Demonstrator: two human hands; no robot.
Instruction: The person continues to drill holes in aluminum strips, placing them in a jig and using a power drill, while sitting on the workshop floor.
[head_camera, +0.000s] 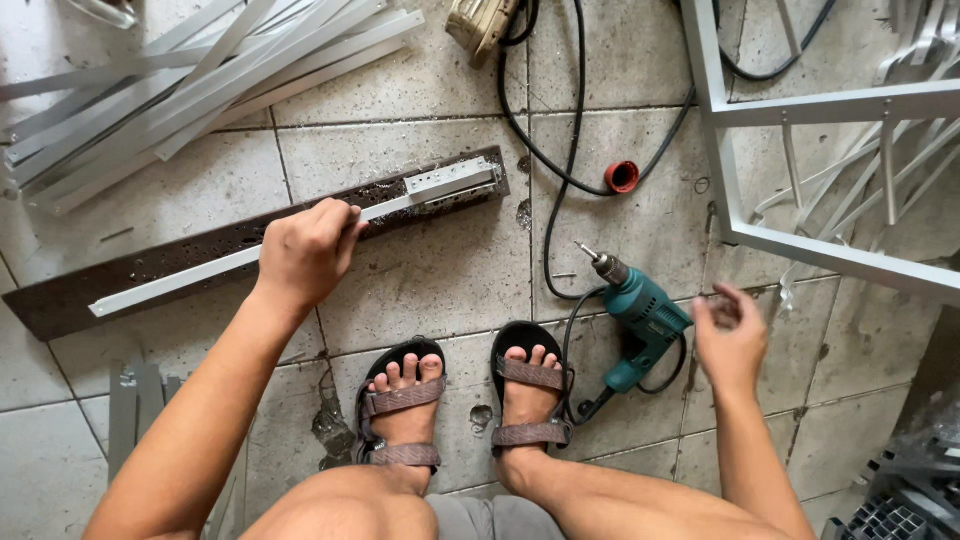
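Looking down from the head camera, I see a person squatting on a grey tiled floor (420, 270), their two sandalled feet (465, 400) side by side at the bottom centre. The left hand (305, 250) reaches forward with its fingers clamped on a long, pale aluminium strip (180, 278). That strip lies along a dark wooden board (60, 300) peppered with small holes, running from lower left up towards the centre, and ends in a short boxy metal piece (450, 182). The right hand (730, 340) hovers above the floor, holding nothing that I can make out; it is blurred, though its fingers seem loosely apart. Just to its left a teal electric drill (640, 315) lies on the tiles beside the right foot, its bit pointing up and left, and its black cable (560, 170) trails away past a small red ring-shaped cap (622, 177). A loose pile of aluminium bars (200, 80) fills the upper left, and a pale metal frame (820, 105) occupies the upper right.
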